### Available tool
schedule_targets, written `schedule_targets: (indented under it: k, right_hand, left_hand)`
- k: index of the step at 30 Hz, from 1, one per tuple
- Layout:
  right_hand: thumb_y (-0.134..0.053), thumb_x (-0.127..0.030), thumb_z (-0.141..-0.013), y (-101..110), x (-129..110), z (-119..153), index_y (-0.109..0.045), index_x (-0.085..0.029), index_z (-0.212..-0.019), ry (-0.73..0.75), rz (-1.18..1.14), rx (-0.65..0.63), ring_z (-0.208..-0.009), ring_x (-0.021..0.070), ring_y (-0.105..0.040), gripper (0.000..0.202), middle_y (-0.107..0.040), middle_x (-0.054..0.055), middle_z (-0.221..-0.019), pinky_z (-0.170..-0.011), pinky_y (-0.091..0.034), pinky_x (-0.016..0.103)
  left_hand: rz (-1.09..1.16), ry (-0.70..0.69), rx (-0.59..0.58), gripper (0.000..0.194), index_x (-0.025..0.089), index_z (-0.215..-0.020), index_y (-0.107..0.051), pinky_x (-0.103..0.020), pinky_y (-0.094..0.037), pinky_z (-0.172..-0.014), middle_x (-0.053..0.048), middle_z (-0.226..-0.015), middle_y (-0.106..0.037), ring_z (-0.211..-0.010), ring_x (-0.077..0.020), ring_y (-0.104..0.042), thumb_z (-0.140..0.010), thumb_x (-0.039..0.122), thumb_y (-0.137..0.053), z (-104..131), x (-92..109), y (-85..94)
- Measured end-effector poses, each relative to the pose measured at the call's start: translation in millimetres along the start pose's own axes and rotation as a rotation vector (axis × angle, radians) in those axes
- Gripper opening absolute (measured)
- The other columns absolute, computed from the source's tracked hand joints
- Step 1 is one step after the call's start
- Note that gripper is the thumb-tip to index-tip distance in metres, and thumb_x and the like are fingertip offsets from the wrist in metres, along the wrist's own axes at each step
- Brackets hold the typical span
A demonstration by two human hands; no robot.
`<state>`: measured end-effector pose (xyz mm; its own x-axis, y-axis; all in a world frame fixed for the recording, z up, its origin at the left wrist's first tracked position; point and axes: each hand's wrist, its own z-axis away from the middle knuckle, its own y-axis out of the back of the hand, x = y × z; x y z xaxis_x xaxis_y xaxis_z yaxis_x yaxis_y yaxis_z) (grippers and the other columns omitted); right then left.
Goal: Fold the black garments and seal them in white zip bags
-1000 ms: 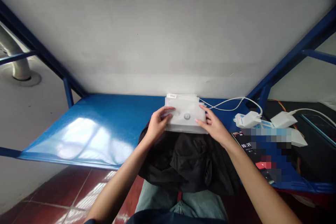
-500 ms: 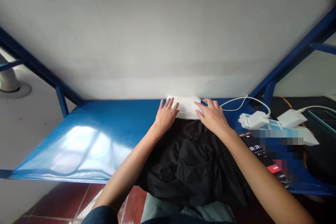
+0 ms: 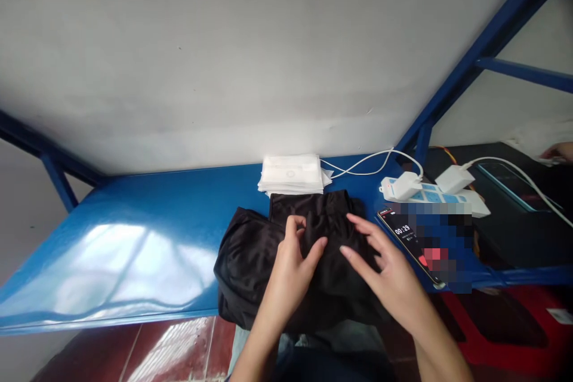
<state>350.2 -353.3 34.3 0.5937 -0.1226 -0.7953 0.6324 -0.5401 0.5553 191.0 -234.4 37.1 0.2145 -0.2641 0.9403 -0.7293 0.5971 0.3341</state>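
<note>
Black cloth (image 3: pixel 250 250) lies bunched over the front edge of the blue table (image 3: pixel 179 203) and the person's lap. My left hand (image 3: pixel 298 256) rests on the cloth with its fingers curved and thumb apart, seemingly holding nothing. To its right, my right hand (image 3: pixel 380 256) is spread over the same cloth, thumb and fingers apart. Behind the cloth, against the wall, sits a stack of flat white packets (image 3: pixel 290 174), touched by neither hand.
On the right are a power strip (image 3: pixel 430 193) with white chargers (image 3: pixel 455 179), looping white cables, and a phone (image 3: pixel 407 242) showing a timer. Another phone (image 3: pixel 514 186) lies on a black surface. Part of another person's hand (image 3: pixel 559 151) shows at the far right.
Both hands have left the white packets and come back toward the body onto the black cloth. The cloth now lies higher on the table, and the view has shifted.
</note>
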Motion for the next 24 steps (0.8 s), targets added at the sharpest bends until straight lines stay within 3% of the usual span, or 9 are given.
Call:
schedule_targets:
  k: [3, 6, 8, 10, 12, 15, 20, 24]
  right_hand:
    - [-0.067, -0.045, -0.095, 12, 9, -14, -0.055, -0.036, -0.146, -0.029, 0.017, 0.038, -0.122, 0.0279, -0.068, 0.053, -0.067, 0.010, -0.137, -0.088, -0.064, 0.038]
    - [-0.060, -0.048, -0.099, 7, 31, -13, -0.054, -0.036, -0.146, -0.104, -0.019, 0.000, -0.115, 0.0266, -0.071, 0.050, -0.067, 0.010, -0.137, -0.086, -0.065, 0.038]
    - [-0.054, -0.049, -0.102, -1, 48, -7, -0.052, -0.033, -0.147, -0.149, -0.115, 0.034, -0.120, 0.0257, -0.070, 0.048, -0.066, 0.011, -0.140, -0.093, -0.063, 0.040]
    - [-0.051, -0.049, -0.104, -9, 61, -3, -0.055, -0.030, -0.145, -0.165, -0.197, 0.080, -0.125, 0.0253, -0.067, 0.045, -0.066, 0.012, -0.141, -0.100, -0.059, 0.041]
    - [-0.052, -0.049, -0.103, -12, 68, -1, -0.060, -0.028, -0.139, -0.168, -0.237, 0.089, -0.127, 0.0257, -0.066, 0.042, -0.066, 0.012, -0.142, -0.103, -0.058, 0.041]
    - [-0.057, -0.050, -0.100, -12, 69, -3, -0.064, -0.027, -0.134, -0.177, -0.295, 0.059, -0.125, 0.0264, -0.067, 0.042, -0.067, 0.011, -0.141, -0.097, -0.061, 0.039]
    - [-0.065, -0.050, -0.094, -12, 65, -4, -0.063, -0.026, -0.135, -0.178, -0.328, 0.034, -0.126, 0.0278, -0.065, 0.048, -0.066, 0.011, -0.139, -0.095, -0.062, 0.040]
    - [-0.062, -0.041, -0.092, -14, 62, -2, -0.061, -0.026, -0.138, -0.157, -0.268, 0.057, -0.127, 0.0291, -0.063, 0.048, -0.063, 0.011, -0.144, -0.094, -0.062, 0.042]
  left_hand:
    - [-0.116, -0.048, 0.126, 0.045, 0.027, -0.141, -0.037, -0.041, -0.055, -0.093, -0.014, -0.132, -0.063, -0.118, -0.0276, -0.066, -0.102, 0.031, -0.058, -14, 5, -14.3]
    - [-0.442, -0.104, 0.276, 0.034, 0.028, -0.136, -0.049, -0.049, -0.051, -0.097, -0.014, -0.134, -0.058, -0.122, -0.0318, -0.059, -0.102, 0.025, -0.054, -11, 5, -28.5]
    - [-0.534, -0.165, 0.186, 0.021, 0.027, -0.123, -0.057, -0.047, -0.053, -0.091, -0.011, -0.120, -0.061, -0.111, -0.0299, -0.061, -0.103, 0.033, -0.055, -5, 4, -38.0]
    - [-0.604, -0.199, 0.039, 0.033, 0.024, -0.116, -0.059, -0.046, -0.054, -0.085, -0.010, -0.112, -0.062, -0.103, -0.0303, -0.061, -0.096, 0.049, -0.065, 1, 1, -46.9]
    - [-0.711, -0.172, -0.017, 0.050, 0.021, -0.116, -0.059, -0.049, -0.053, -0.085, -0.012, -0.113, -0.062, -0.103, -0.0331, -0.061, -0.087, 0.059, -0.073, 2, -2, -53.5]
    - [-0.775, -0.159, -0.007, 0.043, 0.020, -0.118, -0.058, -0.049, -0.052, -0.087, -0.011, -0.113, -0.061, -0.105, -0.0328, -0.061, -0.093, 0.053, -0.068, 2, -6, -55.8]
    - [-0.714, -0.267, -0.008, 0.034, 0.022, -0.128, -0.054, -0.043, -0.051, -0.090, -0.009, -0.117, -0.061, -0.109, -0.0284, -0.060, -0.099, 0.038, -0.063, 8, -10, -49.3]
    - [-0.730, -0.260, 0.081, 0.032, 0.022, -0.131, -0.053, -0.041, -0.050, -0.094, -0.008, -0.116, -0.062, -0.110, -0.0264, -0.060, -0.100, 0.030, -0.059, 15, -13, -53.3]
